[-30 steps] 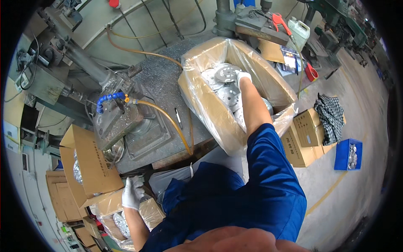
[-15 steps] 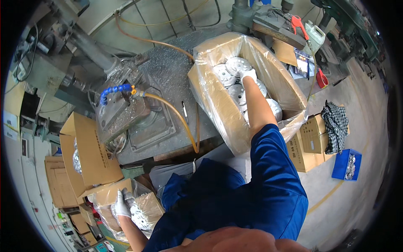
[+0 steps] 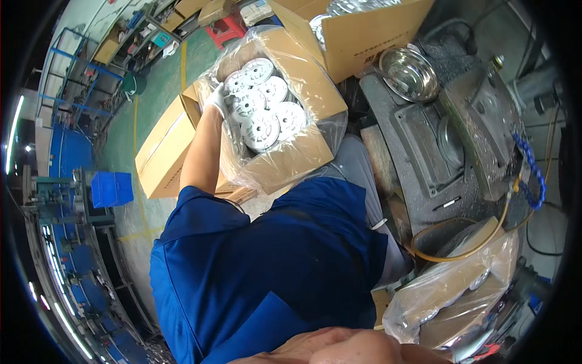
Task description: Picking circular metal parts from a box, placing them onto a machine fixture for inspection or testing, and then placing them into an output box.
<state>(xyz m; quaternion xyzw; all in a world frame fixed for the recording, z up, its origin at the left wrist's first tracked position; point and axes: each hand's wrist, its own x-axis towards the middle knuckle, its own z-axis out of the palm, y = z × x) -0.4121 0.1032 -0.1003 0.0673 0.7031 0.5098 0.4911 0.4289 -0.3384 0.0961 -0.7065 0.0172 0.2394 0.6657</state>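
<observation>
My left hand (image 3: pixel 216 101), in a white glove, reaches into an open carton (image 3: pixel 290 176) lined with clear plastic. It is at the edge of several round silver metal discs (image 3: pixel 247 103) with cut-out patterns. The palm side and fingertips are hidden against the discs and the liner, so whether it grips one does not show. The discs lie in overlapping layers, some with a dark centre hole. My right hand is out of view. A second plastic-lined carton (image 3: pixel 451 282) stands at the lower right, and little of its contents shows.
On the right, a grey workbench (image 3: pixel 403 182) carries a machine plate (image 3: pixel 424 151), a shiny metal bowl (image 3: pixel 409 74) and a pen (image 3: pixel 447 204). A hose (image 3: pixel 461 258) loops over its near edge. Another carton (image 3: pixel 370 45) stands behind. A blue bin (image 3: pixel 112 189) and red stool (image 3: pixel 225 30) are farther off.
My view has swung left, so the left carton is now central and the right carton sits at the lower right edge. My right hand has left the view. My left hand remains in its carton.
</observation>
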